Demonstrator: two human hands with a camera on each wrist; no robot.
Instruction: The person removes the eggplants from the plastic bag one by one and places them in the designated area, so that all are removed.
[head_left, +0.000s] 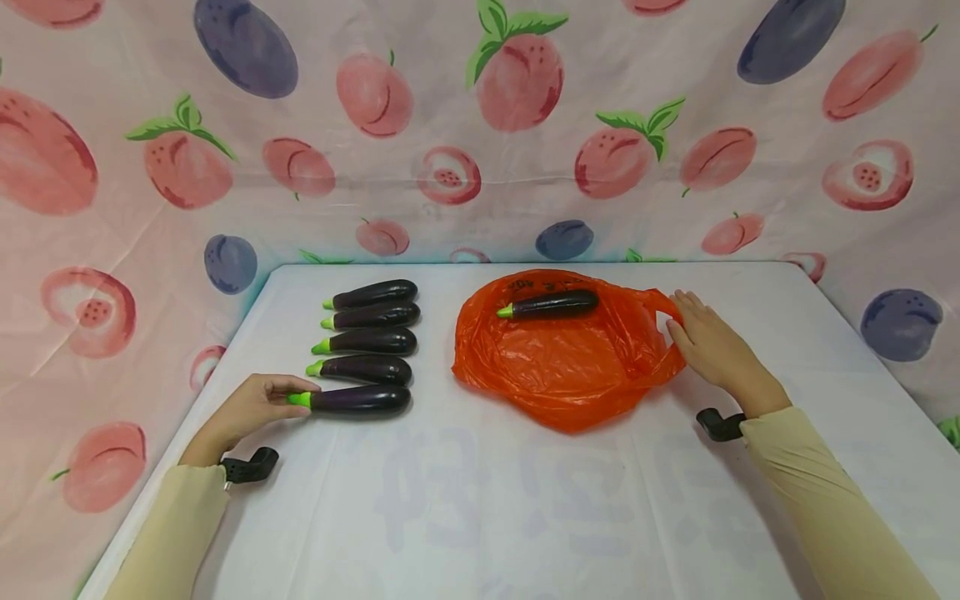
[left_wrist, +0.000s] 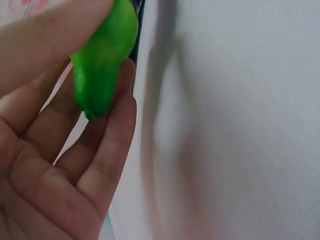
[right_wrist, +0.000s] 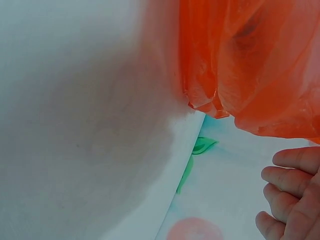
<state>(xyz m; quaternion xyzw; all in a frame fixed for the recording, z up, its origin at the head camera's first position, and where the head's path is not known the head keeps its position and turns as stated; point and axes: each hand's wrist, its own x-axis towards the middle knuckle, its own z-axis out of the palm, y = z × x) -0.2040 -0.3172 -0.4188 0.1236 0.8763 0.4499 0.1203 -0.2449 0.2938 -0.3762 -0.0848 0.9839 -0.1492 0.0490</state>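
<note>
On the left of the table, in the head view, my left hand (head_left: 255, 410) pinches the green stem end of the nearest eggplant (head_left: 365, 400), which lies sideways with its dark body to the right. The left wrist view shows its green cap (left_wrist: 102, 65) between thumb and fingers. Several more eggplants (head_left: 372, 340) lie in a column behind it. An orange plastic bag (head_left: 558, 362) is spread open at centre right, with one eggplant (head_left: 555, 305) inside near its back. My right hand (head_left: 712, 346), fingers extended, is at the bag's right-side handle loop (head_left: 666, 367).
A white cloth (head_left: 465, 517) with faint marks covers the table. Behind and beside it hangs a fruit-printed curtain (head_left: 450, 100). Black wrist cameras sit at the left cuff (head_left: 251, 465) and right cuff (head_left: 722, 423).
</note>
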